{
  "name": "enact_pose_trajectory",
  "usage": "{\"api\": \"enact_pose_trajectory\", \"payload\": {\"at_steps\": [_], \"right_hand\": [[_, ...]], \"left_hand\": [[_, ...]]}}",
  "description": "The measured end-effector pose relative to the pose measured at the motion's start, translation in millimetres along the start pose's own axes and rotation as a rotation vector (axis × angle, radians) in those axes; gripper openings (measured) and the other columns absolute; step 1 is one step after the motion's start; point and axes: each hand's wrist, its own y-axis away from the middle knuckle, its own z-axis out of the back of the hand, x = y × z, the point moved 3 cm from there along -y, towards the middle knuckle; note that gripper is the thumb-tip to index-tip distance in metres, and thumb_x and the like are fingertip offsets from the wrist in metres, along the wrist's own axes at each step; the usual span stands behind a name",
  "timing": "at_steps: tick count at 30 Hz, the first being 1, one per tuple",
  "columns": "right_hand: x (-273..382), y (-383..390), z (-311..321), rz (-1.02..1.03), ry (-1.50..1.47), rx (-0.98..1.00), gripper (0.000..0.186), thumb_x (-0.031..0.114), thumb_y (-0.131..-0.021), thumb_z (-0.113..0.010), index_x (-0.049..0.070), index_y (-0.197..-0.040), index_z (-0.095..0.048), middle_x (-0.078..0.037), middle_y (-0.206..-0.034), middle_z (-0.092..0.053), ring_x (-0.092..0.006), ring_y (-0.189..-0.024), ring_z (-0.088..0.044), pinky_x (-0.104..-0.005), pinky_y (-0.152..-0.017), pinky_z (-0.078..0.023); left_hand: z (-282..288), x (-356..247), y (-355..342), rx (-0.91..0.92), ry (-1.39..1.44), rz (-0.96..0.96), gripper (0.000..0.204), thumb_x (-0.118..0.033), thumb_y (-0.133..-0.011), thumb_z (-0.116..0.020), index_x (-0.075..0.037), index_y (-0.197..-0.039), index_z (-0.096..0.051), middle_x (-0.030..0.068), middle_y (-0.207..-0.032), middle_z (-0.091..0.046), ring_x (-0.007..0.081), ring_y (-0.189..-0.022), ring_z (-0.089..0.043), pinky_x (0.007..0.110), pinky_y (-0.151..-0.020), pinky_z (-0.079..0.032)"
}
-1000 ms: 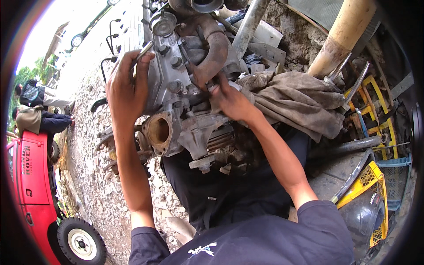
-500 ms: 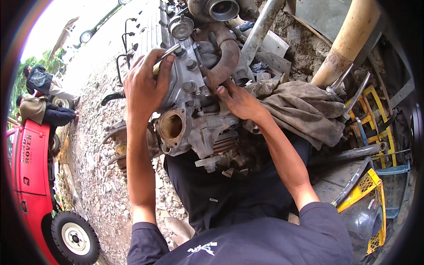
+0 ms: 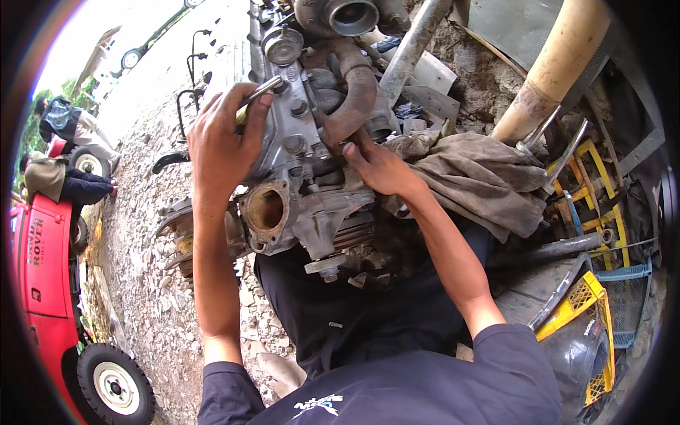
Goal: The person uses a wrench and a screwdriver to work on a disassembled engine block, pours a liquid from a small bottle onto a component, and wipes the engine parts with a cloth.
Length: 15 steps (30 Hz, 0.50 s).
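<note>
A grey metal engine (image 3: pixel 304 219) sits in front of me, between my arms. At its upper left, my left hand (image 3: pixel 225 138) is closed around a shiny rod-shaped metal tool (image 3: pixel 268 86). The tool's end sticks out past the thumb over the engine's top, near a row of bolts. My right hand (image 3: pixel 379 164) is on the engine's right side, beneath a rusty curved pipe (image 3: pixel 361 92). Its thumb shows, but the fingertips are hidden among the engine parts. Nearer to me is a flanged round opening (image 3: pixel 248 212).
A brown cloth (image 3: pixel 482 177) lies right of my right forearm. Beyond stand a bamboo pole (image 3: pixel 549 74) and a metal pipe (image 3: pixel 414 53). Yellow crates (image 3: pixel 567 312) and a dark helmet (image 3: pixel 577 354) are lower right. A red vehicle (image 3: pixel 49 276) and two people are left, on gravel (image 3: pixel 142 234).
The whole scene has shifted slightly left in the picture. Both hands keep about the same places on the engine, and the left one still grips the metal tool.
</note>
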Motion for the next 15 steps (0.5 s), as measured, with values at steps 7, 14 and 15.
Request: {"api": "enact_pose_trajectory", "payload": {"at_steps": [7,14,15], "right_hand": [[5,2,-1,0.001,0.113,0.137,0.094,0.073,-0.097,-0.038,0.000,-0.155,-0.027,-0.034,-0.135,-0.055,-0.0485,-0.130,-0.051,-0.0453,-0.108,-0.040],[7,-6,5,-0.012,0.129,0.162,0.102,0.080,-0.090,-0.044,0.001,-0.154,-0.030,-0.033,-0.134,-0.058,-0.0459,-0.127,-0.055,-0.0456,-0.107,-0.042],[3,-11,4,-0.067,0.141,0.168,0.102,0.080,-0.090,-0.044,0.001,-0.153,-0.030,-0.033,-0.134,-0.058,-0.0455,-0.127,-0.055,-0.0456,-0.106,-0.043]], "left_hand": [[-2,4,2,0.000,0.046,0.033,0.022,-0.029,-0.096,-0.068,-0.007,-0.101,-0.068,0.0117,-0.085,-0.069,0.0321,-0.079,-0.067,0.041,-0.069,-0.051],[-1,5,0,-0.015,0.032,0.019,0.022,-0.027,-0.096,-0.068,-0.006,-0.100,-0.067,0.0131,-0.085,-0.069,0.0324,-0.078,-0.067,0.041,-0.069,-0.050],[-1,4,0,-0.008,0.026,0.031,0.022,-0.027,-0.096,-0.068,-0.006,-0.100,-0.067,0.0132,-0.085,-0.069,0.0325,-0.079,-0.067,0.041,-0.069,-0.050]]}}
